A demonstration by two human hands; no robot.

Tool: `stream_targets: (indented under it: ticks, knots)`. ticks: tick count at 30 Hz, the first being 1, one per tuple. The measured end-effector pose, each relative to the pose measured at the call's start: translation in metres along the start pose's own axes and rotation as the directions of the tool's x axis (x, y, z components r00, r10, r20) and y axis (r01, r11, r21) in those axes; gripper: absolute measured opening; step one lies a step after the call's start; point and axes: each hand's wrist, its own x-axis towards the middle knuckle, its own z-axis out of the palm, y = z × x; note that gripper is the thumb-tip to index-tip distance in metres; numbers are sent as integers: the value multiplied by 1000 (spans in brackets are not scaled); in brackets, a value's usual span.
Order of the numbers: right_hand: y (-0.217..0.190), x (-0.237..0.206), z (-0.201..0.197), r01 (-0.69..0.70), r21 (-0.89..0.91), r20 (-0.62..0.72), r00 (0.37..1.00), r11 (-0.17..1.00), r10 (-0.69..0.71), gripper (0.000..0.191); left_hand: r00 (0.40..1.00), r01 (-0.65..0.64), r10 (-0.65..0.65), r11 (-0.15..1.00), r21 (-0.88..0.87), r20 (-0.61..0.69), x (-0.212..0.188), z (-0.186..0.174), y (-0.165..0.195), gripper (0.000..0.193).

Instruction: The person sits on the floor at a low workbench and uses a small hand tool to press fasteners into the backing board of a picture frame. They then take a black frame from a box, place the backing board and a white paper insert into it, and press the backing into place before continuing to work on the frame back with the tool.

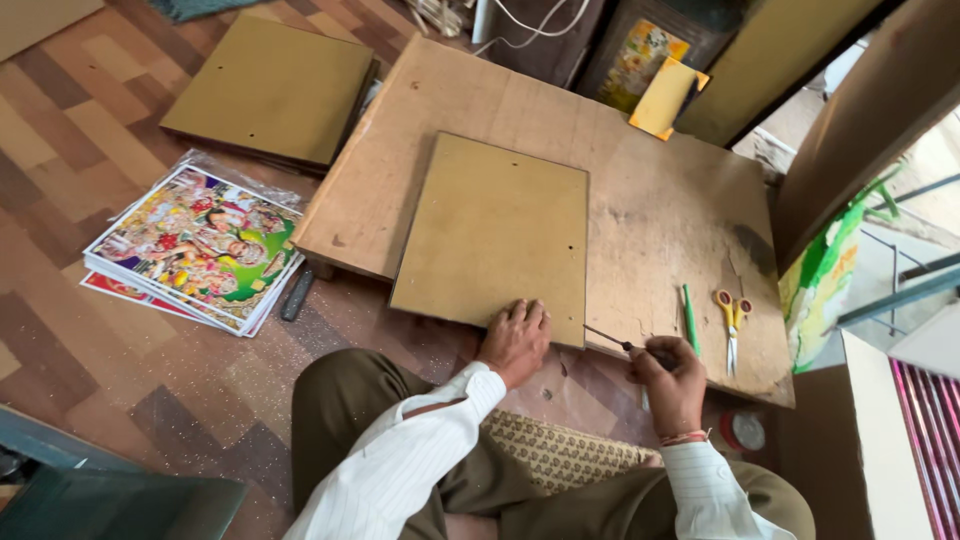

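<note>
Low on a patterned wooden floor stands a worn brown desk, and on it lies an olive-brown rectangular board whose near edge reaches over the front of the desk. The left hand lies flat with fingers together on the near edge of the board, while the right hand is closed around a thin dark tool whose tip touches the board's near right corner. Beside the right hand lie a green pen and small scissors; a pile of colourful prints rests on the floor to the left.
</note>
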Motion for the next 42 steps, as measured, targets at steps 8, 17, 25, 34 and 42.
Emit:
stream_targets:
  ticks: [8,17,25,34,42]
  knots:
    - [-18,-13,8,423,-715,310,905,557,-289,30,972,207,-126,853,-480,196,53,12,0,9]
    - [-44,-10,28,450,-797,362,890,404,-278,17,909,414,-311,749,-518,276,81,39,4,7]
    - [-40,-8,43,456,-829,358,878,325,-317,16,869,485,-343,731,-480,357,87,23,4,10]
    - [-33,-6,45,481,-825,383,861,296,-334,14,875,479,-344,719,-504,340,85,21,5,11]
    - [-32,-5,47,478,-828,377,862,293,-338,14,894,447,-369,748,-490,253,84,31,7,10]
